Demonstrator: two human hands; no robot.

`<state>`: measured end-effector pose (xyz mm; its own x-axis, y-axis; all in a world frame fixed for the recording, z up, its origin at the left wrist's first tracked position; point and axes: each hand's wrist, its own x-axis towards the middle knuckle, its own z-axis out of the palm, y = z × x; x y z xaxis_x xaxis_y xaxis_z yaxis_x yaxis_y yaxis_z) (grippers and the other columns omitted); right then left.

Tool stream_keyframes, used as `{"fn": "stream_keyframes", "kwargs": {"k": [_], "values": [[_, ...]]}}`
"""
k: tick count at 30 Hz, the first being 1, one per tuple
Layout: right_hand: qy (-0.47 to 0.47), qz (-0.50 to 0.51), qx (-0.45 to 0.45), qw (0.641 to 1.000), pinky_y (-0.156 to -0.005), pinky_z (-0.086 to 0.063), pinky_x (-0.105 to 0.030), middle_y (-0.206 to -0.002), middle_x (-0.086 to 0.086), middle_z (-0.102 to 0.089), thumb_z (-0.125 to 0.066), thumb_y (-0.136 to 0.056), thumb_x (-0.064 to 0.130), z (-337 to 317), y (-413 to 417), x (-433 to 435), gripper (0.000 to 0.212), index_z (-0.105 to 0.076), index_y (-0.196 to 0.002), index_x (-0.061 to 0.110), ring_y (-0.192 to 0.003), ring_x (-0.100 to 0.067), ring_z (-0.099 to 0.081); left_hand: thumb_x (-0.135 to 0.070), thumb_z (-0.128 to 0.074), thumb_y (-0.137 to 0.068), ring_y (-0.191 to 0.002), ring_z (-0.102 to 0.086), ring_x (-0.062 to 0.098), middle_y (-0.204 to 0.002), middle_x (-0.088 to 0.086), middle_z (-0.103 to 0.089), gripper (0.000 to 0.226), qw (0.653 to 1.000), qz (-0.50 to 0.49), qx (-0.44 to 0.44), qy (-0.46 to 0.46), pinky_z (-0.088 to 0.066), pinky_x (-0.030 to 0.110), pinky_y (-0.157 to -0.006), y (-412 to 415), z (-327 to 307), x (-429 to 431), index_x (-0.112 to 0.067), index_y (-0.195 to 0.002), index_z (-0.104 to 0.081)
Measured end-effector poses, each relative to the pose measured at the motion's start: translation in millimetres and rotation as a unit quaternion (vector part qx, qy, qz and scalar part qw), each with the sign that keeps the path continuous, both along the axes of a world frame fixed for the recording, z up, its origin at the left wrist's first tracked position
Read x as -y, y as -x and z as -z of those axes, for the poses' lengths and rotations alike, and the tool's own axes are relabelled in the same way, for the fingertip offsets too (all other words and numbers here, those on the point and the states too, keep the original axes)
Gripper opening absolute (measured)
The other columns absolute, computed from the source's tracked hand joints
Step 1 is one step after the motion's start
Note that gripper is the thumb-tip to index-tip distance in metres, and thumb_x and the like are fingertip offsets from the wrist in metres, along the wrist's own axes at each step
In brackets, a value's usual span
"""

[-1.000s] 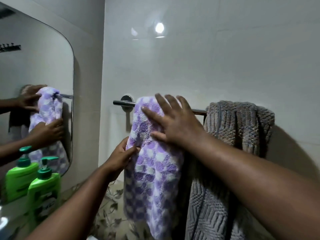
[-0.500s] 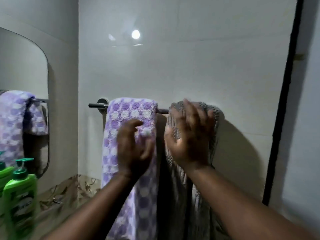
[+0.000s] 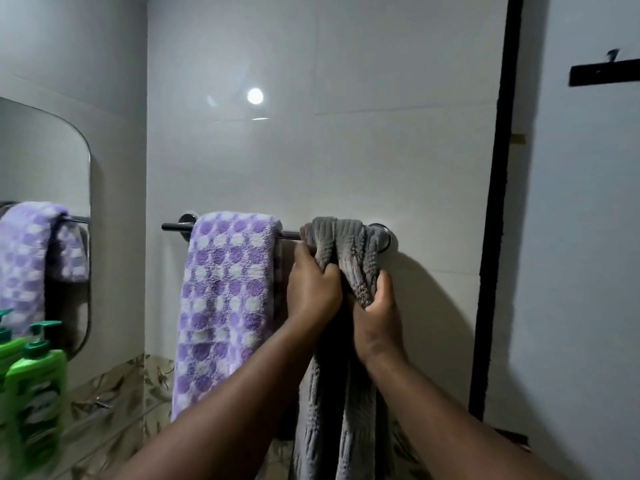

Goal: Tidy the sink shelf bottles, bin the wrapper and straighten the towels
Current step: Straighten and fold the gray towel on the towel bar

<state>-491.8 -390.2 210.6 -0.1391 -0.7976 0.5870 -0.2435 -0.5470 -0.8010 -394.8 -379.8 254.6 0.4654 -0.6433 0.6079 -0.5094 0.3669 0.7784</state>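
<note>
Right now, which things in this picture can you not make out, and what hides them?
Head view, gray towel: its lower end is cut off by the bottom edge and hidden by both forearms.
Head view, green bottle: blur makes its label unreadable.
Head view, left hand and right hand: fingers partly buried in the towel's folds.
Head view, towel rail: its right bracket is mostly covered by the towel.

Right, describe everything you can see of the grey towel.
The grey towel is thick, ribbed cloth. It hangs over the right end of the towel rail, bunched into folds rather than spread flat, and runs out of frame below. The left hand and the right hand both grip its gathered front just under the rail. A stretch of bare rail separates it from the purple spotted towel.
</note>
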Motion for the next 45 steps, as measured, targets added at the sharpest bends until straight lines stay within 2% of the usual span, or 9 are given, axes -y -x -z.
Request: {"fn": "stream_keyframes", "kwargs": {"k": [5, 9, 16, 20, 23, 26, 32, 39, 45], "values": [[-0.051, -0.087, 0.129, 0.987, -0.097, -0.052, -0.047, -0.116, 0.002, -0.070, -0.065, -0.070, 0.062, 2.8, 28.7, -13.1, 0.061, -0.056, -0.119, 0.027, -0.107, -0.020, -0.067, -0.031, -0.047, -0.081, -0.087, -0.067, 0.027, -0.091, 0.001, -0.072, 0.031, 0.998, 0.055, 0.033, 0.013, -0.051, 0.044, -0.080, 2.5, 41.7, -31.7, -0.030, -0.111, -0.049], [0.168, 0.188, -0.026, 0.967, -0.095, -0.046, -0.046, -0.113, -0.002, -0.063, -0.070, -0.081, 0.050, -8.0, 37.8, -27.0, 0.046, -0.057, -0.114, 0.022, -0.109, -0.027, -0.057, -0.035, -0.048, -0.081, -0.095, -0.067, 0.034, -0.102, 0.007, -0.071, 0.051, 0.994, 0.005, 0.110, 0.021, -0.046, 0.038, -0.069, 26.8, 82.6, -57.2, -0.035, -0.131, -0.043], [0.040, 0.031, -0.241, 0.969, -0.064, -0.050, -0.032, -0.081, 0.000, -0.072, -0.068, -0.071, 0.044, -19.2, 37.2, -42.1, 0.027, -0.062, -0.088, 0.024, -0.079, -0.027, -0.068, -0.035, -0.054, -0.088, -0.126, -0.057, 0.022, -0.145, 0.000, -0.055, 0.067, 0.985, 0.080, 0.154, -0.001, -0.045, 0.027, -0.095, 63.8, 116.7, -86.1, -0.024, -0.151, -0.034], [0.005, -0.067, -0.132, 0.989, -0.069, -0.052, -0.044, -0.071, -0.007, -0.068, -0.059, -0.085, 0.014, -5.2, 57.1, -35.1, 0.009, -0.064, -0.083, 0.007, -0.068, -0.023, -0.059, -0.031, -0.052, -0.088, -0.094, -0.062, 0.017, -0.102, -0.003, -0.061, 0.023, 0.967, 0.130, 0.195, 0.103, -0.052, 0.047, -0.081, 48.0, 104.3, -91.4, -0.020, -0.104, -0.064], [-0.093, -0.190, 0.012, 0.977, -0.065, -0.051, -0.037, -0.073, -0.009, -0.065, -0.055, -0.094, -0.001, 5.6, 60.6, -45.0, 0.020, -0.067, -0.078, 0.003, -0.069, -0.021, -0.058, -0.013, -0.054, -0.082, -0.115, -0.058, 0.018, -0.125, -0.002, -0.058, 0.047, 0.963, 0.003, 0.218, 0.159, -0.053, 0.042, -0.096, 25.9, 75.2, -84.7, -0.029, -0.126, -0.059], [-0.133, -0.313, 0.039, 0.940, -0.061, -0.050, -0.028, -0.073, -0.008, -0.067, -0.047, -0.094, -0.011, 6.6, 61.9, -65.7, 0.036, -0.071, -0.075, 0.009, -0.065, -0.019, -0.061, -0.006, -0.064, -0.083, -0.139, -0.045, 0.025, -0.149, 0.005, -0.052, 0.057, 0.909, -0.056, 0.393, 0.124, -0.034, 0.042, -0.114, 2.9, 35.1, -76.8, -0.028, -0.136, -0.063], [-0.167, -0.412, -0.102, 0.890, -0.052, -0.040, -0.019, -0.066, -0.008, -0.055, -0.046, -0.096, -0.008, -22.3, 86.8, -96.9, 0.019, -0.063, -0.089, -0.003, -0.054, -0.011, -0.048, -0.025, -0.060, -0.083, -0.095, -0.065, 0.032, -0.099, 0.008, -0.066, 0.023, 0.782, -0.097, 0.603, 0.122, -0.050, 0.044, -0.098, -32.1, 10.1, -83.3, -0.014, -0.102, -0.068], [-0.246, -0.508, -0.251, 0.786, -0.054, -0.044, -0.015, -0.060, 0.002, -0.062, -0.060, -0.079, 0.000, -31.0, 86.1, -147.6, 0.008, -0.066, -0.081, -0.005, -0.052, -0.004, -0.056, -0.002, -0.057, -0.079, -0.092, -0.057, 0.033, -0.106, 0.011, -0.061, 0.025, 0.882, -0.071, 0.421, 0.200, -0.050, 0.041, -0.063, -48.9, 20.5, -94.2, -0.008, -0.102, -0.064], [-0.270, -0.587, -0.277, 0.711, -0.065, -0.052, -0.016, -0.073, 0.010, -0.075, -0.063, -0.076, -0.002, -21.2, 85.4, -176.9, 0.028, -0.082, -0.078, 0.019, -0.064, -0.001, -0.066, 0.008, -0.069, -0.070, -0.085, -0.062, 0.028, -0.095, 0.001, -0.069, 0.042, 0.967, -0.024, 0.206, 0.146, -0.049, 0.040, -0.070, -69.3, 15.6, -81.9, -0.023, -0.098, -0.066]]}}
